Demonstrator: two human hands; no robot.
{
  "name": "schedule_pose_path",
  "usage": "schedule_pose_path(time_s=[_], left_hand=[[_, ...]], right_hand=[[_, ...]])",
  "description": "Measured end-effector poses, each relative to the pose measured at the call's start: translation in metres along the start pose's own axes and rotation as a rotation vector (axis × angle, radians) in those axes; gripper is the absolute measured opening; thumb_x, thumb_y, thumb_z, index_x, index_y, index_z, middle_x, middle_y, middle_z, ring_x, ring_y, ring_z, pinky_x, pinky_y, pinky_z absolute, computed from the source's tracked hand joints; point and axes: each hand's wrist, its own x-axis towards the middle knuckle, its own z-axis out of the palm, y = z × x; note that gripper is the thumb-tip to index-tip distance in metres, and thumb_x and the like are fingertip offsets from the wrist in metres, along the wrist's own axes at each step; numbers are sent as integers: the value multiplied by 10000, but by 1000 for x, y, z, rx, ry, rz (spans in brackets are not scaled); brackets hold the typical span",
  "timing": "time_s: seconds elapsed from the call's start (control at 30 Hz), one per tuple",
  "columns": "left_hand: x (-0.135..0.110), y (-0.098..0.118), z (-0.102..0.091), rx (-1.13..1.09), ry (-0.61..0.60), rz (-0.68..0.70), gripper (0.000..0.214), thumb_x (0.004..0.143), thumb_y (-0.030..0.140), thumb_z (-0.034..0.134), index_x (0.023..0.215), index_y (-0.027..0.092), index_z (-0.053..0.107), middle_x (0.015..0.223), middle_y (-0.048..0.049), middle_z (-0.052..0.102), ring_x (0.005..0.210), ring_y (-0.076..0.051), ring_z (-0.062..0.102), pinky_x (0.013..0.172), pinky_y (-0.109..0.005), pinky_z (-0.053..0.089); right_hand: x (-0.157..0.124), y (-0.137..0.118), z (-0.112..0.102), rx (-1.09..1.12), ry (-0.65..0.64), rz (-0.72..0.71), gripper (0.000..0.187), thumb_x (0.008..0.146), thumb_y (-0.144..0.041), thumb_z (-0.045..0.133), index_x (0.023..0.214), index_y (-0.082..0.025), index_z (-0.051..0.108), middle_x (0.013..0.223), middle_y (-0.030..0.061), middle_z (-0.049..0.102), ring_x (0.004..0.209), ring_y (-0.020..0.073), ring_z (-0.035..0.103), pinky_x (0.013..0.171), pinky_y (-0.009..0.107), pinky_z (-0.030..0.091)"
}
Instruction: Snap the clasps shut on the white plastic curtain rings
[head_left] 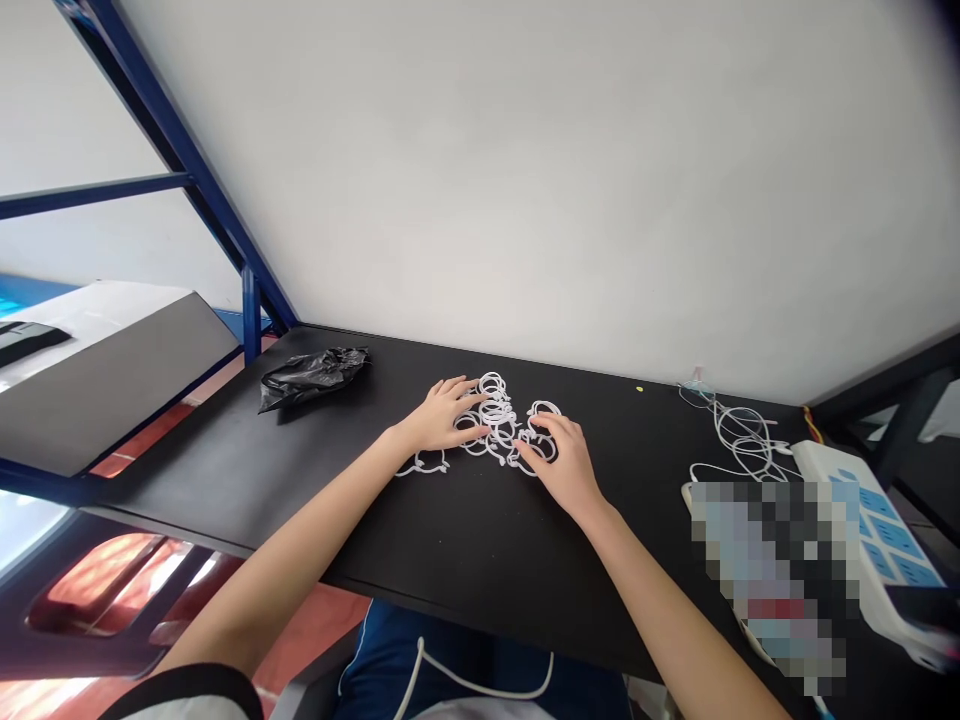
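A loose pile of white plastic rings (496, 412), which look like curtain rings, lies on the black tabletop (465, 540). My left hand (440, 415) rests over the left side of the pile, fingers stretched out and apart, touching some rings. Part of the pile is hidden under those fingers. On the pile's right side, my right hand (562, 458) has its thumb and fingers apart around a few rings, touching them without a visible grip. A couple of separate white rings (431, 468) lie below my left wrist, partly covered by it.
A crumpled black plastic bag (315, 378) lies at the back left. To the right are a tangled white cable (742, 440), a white power strip (862, 520) and a blurred-out device (772, 580). A white wall rises behind the table; blue metal posts (217, 200) stand left.
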Motion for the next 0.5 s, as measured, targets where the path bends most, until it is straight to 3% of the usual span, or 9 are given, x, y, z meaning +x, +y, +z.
schedule_pose_path(time_s=[0.13,0.23,0.37,0.5], left_hand=[[16,15,3,-23,-15,11,673,861,704,467,1382,281,512,1537,-94,382,1451,-379,244,1146,-639,215],[16,21,-8,-22,-9,-22,660,885,703,420,1410,306,471,1553,-74,360,1468,-357,217,1161,-653,155],[-24,23,-25,10,34,-152,679,932,667,337,1476,261,367,1577,-105,305,1484,-352,169,1160,-643,170],[-81,26,-16,61,11,-257,731,923,667,369,1519,254,277,1606,-125,225,1483,-387,153,1145,-669,174]], right_hand=[[5,6,-5,-23,27,31,274,810,-426,661,990,-220,673,1051,93,710,1043,309,602,934,504,459],[10,9,-13,-27,72,57,255,825,-423,634,965,-213,671,1027,95,714,1023,299,615,916,481,471],[13,12,-22,-22,115,81,256,854,-422,590,974,-207,662,1056,96,706,1038,285,615,923,456,474],[12,14,-22,-33,102,89,270,882,-424,547,1005,-209,653,1101,92,694,1080,270,606,961,439,465]])
